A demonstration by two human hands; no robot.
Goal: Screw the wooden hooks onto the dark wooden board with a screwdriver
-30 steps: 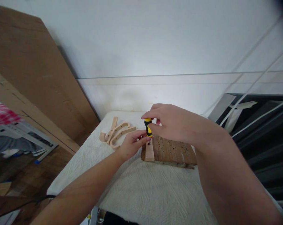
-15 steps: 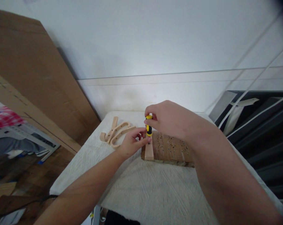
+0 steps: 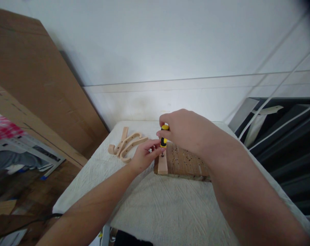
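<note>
Far left, red-and-white checked cloth [image 3: 6,129] by a white metal frame [image 3: 39,147], then a big brown cardboard sheet [image 3: 49,82] leaning on the wall. Next the bench [image 3: 155,208], under whitish textured fabric, with a loose heap of pale wooden hooks [image 3: 122,150], drilled, overlapping. Just right of them, left hand [image 3: 142,158]: thumb and fingers part-way closed at the screwdriver's lower end; can't tell if they pinch it or only touch. Below that, a pale wooden strip [image 3: 163,166] lies on the left end of a brown board [image 3: 185,163] full of small dark holes; dark spot on the strip, too small to identify. Black-and-yellow screwdriver [image 3: 163,140] stands near upright over the strip, tip hidden. Right hand [image 3: 184,129] comes from the right, fingers curled closed round the upper handle. Far right, white cords [image 3: 273,95] before dark folded material [image 3: 296,153].
</note>
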